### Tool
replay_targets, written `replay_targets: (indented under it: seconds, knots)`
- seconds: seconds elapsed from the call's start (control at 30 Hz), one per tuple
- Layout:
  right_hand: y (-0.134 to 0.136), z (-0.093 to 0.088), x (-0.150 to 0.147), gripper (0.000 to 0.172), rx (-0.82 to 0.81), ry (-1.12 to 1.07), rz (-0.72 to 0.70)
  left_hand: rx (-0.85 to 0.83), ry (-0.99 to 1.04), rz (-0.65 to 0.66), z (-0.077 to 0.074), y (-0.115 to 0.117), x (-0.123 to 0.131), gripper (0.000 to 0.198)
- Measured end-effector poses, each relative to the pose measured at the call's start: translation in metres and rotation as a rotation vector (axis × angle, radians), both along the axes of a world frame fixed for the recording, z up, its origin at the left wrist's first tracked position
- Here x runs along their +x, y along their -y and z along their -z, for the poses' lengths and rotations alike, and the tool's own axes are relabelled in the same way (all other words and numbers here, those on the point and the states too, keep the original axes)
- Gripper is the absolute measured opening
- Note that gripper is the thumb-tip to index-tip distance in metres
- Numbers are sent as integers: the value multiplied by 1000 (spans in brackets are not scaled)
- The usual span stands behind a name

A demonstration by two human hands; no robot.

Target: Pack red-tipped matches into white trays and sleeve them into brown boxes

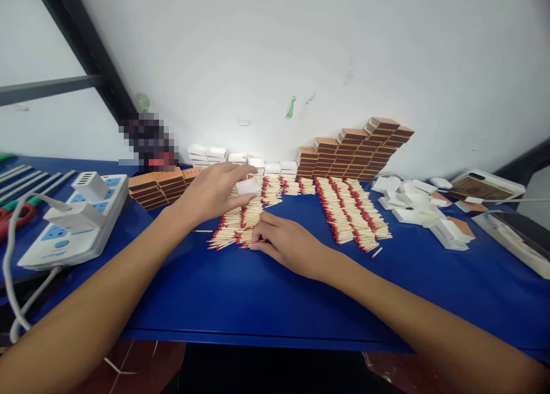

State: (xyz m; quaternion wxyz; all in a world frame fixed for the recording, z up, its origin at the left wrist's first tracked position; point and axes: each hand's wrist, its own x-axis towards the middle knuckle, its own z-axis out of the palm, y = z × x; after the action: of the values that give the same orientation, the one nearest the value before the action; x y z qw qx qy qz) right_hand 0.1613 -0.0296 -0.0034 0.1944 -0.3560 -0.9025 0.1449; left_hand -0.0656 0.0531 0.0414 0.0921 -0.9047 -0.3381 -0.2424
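Observation:
My left hand [213,190] grips a small white matchbox tray [248,186] between thumb and fingers, above the near-left rows of matches [227,233]. At the front of those rows, my right hand [286,242] has its fingers pinched together at the red match heads; whatever lies between the fingertips is too small to make out. More rows of red-tipped matches [350,213] lie to the right on the blue table [266,302]. Behind the matches, white matchbox trays [272,169] line the wall.
Stepped stacks of brown matchboxes [350,153] lean at the back, with another stack [157,186] at left. A white power strip [79,222] with cables sits far left. Loose white trays [412,202] pile up at right, near a phone [522,231].

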Motion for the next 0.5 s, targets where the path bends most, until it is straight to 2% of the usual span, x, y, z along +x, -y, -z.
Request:
replay_targets:
  seconds: [0.17,0.33,0.4,0.5]
  knots:
    - [4,-5,17,7,-3,85,72,-30,89,54,-7,11,9,46]
    - [-2,-1,27,8,-21,60,63,-77,207,170,-21,54,28,44]
    - [-8,-1,34,8,-8,43,52,-98,196,245,-17,75,38,41]
    - [-20,-6,51,8,15,75,128,-99,112,357,6,92,53,41]
